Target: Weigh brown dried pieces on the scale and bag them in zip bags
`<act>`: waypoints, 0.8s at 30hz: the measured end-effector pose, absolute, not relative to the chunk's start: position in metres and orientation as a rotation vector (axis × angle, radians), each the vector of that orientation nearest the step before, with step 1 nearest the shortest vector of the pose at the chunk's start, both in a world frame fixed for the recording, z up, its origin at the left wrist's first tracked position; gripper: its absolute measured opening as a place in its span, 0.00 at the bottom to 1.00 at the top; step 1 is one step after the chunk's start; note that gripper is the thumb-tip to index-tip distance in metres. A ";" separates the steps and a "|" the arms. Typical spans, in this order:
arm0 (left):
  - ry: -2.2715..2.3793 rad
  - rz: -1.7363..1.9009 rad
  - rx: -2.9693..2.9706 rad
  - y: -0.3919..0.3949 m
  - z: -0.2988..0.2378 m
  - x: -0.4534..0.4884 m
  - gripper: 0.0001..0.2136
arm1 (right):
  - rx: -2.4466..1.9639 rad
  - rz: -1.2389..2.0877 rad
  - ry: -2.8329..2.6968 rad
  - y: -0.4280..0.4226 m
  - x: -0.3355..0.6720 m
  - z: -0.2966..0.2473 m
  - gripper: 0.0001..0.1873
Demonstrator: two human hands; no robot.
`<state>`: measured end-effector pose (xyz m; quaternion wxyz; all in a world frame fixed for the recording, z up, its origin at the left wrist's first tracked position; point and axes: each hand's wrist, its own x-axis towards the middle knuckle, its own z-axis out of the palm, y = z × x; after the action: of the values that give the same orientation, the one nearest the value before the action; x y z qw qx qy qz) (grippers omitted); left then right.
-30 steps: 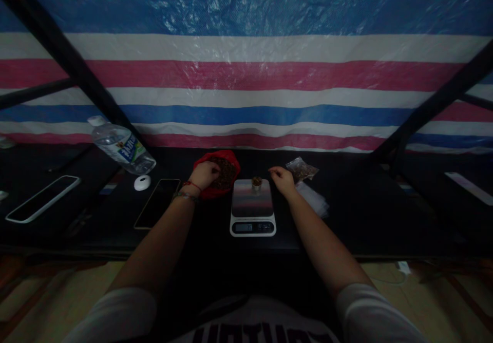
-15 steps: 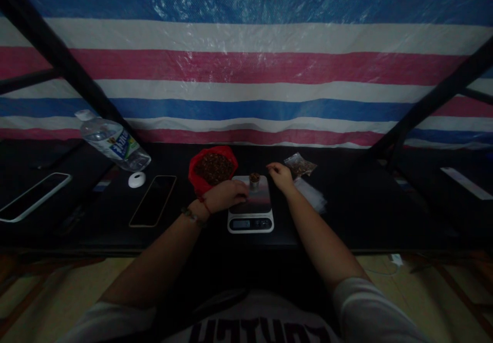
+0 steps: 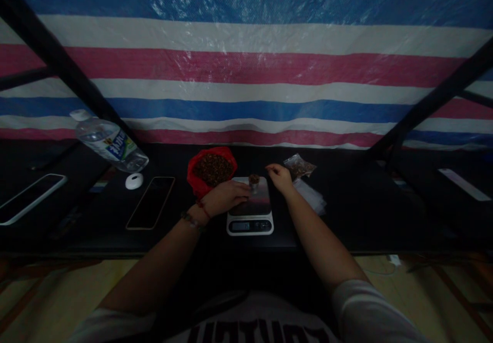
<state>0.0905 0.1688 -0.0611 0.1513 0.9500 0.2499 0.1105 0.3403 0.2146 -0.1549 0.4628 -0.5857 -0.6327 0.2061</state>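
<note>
On the black table a white kitchen scale (image 3: pixel 250 208) with a metal top carries a small metal cup (image 3: pixel 253 184), filled with brown bits. My left hand (image 3: pixel 228 196) reaches over the scale's left side, its fingers loosely stretched towards the cup and holding nothing that I can see. Just right of the scale rests my right hand (image 3: pixel 281 177), fingers slightly bent and apart, with nothing visible in them. A red bag (image 3: pixel 191 174) of brown pieces (image 3: pixel 214 168) stands open behind my left hand. Beyond my right hand lie a filled clear zip bag (image 3: pixel 301 167) and flat clear bags (image 3: pixel 311 197).
Left of the red bag are a dark phone (image 3: pixel 151 203), a white earbud case (image 3: pixel 134 180), a leaning plastic bottle (image 3: pixel 110 140) and a pale-edged phone (image 3: pixel 33 198). A pale flat object (image 3: pixel 464 184) lies far right. Striped sheeting (image 3: pixel 246 68) hangs behind, between dark slanted bars.
The view has shifted slightly. My left hand's fingers look a little more stretched over the scale; my right hand stays about where it was.
</note>
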 end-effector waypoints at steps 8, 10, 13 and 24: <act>1.264 0.528 2.630 0.212 -0.061 0.043 0.13 | -1.457 0.520 -1.570 0.214 0.340 -0.154 0.14; 1.452 0.341 2.590 0.229 -0.068 0.032 0.15 | -1.461 0.512 -1.570 0.214 0.339 -0.153 0.13; 1.469 0.136 2.564 0.248 -0.081 0.027 0.22 | -1.467 0.505 -1.569 0.214 0.339 -0.151 0.13; 1.262 0.441 2.617 0.267 -0.104 0.027 0.13 | -1.476 0.511 -1.586 0.212 0.340 -0.148 0.13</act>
<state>0.0269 0.2671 -0.1043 0.1013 0.8860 0.4272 0.1493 0.3397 0.2122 -0.1482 0.4420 -0.5948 -0.6391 0.2057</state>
